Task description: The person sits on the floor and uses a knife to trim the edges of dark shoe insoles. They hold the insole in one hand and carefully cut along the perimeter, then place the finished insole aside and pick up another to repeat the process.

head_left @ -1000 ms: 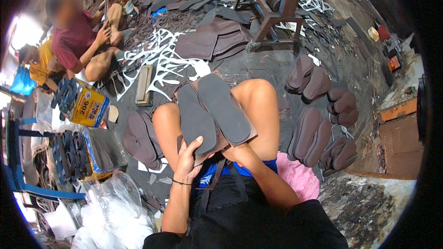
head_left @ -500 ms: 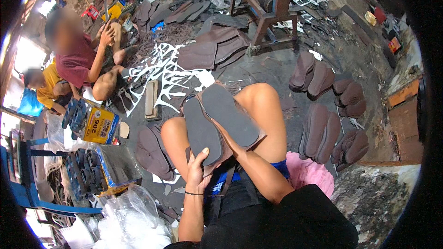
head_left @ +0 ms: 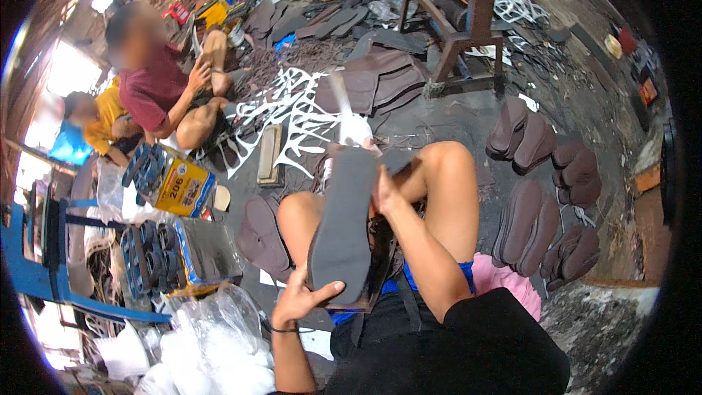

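A long dark grey footwear sole point(head_left: 344, 223) slants over my lap, with brown sheet edges showing beneath its near end. My left hand point(head_left: 300, 298) grips that near end, thumb pressed on top and fingers underneath. At its right edge, near the far end, my right hand point(head_left: 385, 192) is curled; its fingertips are hidden behind the sole and what they hold is unclear. A dark flat piece point(head_left: 399, 161) juts out beside that hand. Just past the sole lies a white piece point(head_left: 355, 130), with a blurred pale streak above it.
Stacks of brown soles point(head_left: 523, 227) lie on the right, another stack point(head_left: 261, 238) by my left knee. White cut-out scraps point(head_left: 296, 124) and a whetstone-like block point(head_left: 270, 155) lie ahead, before a metal stand point(head_left: 468, 47). Blue sandals point(head_left: 150, 256) and plastic bags point(head_left: 216, 336) are left. Two people sit far left.
The two soles lay side by side; now one stands out lengthwise and the other is mostly hidden. My right hand has moved up to the sole's far part. The view has shifted left.
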